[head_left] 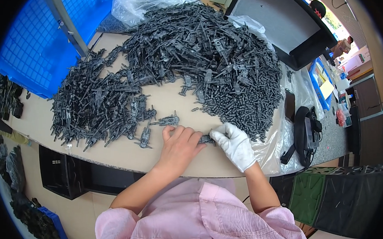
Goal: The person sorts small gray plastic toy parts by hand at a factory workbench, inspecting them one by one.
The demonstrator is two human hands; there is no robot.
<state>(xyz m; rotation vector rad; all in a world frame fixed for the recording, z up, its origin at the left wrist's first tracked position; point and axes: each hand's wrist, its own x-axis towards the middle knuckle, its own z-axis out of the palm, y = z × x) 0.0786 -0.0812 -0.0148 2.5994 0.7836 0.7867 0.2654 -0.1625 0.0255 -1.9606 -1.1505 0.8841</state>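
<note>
One small dark plastic part [206, 139] sits pinched between both hands at the table's near edge. Left hand [179, 147], bare, curls its fingers onto it; right hand [235, 144], in a white glove, grips its other end. Just beyond the knuckles lies a loose part [167, 120], then the big heap of parts [203, 59] on the table [124, 153].

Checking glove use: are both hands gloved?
No, only the right hand wears a white glove; the left hand is bare.
</note>
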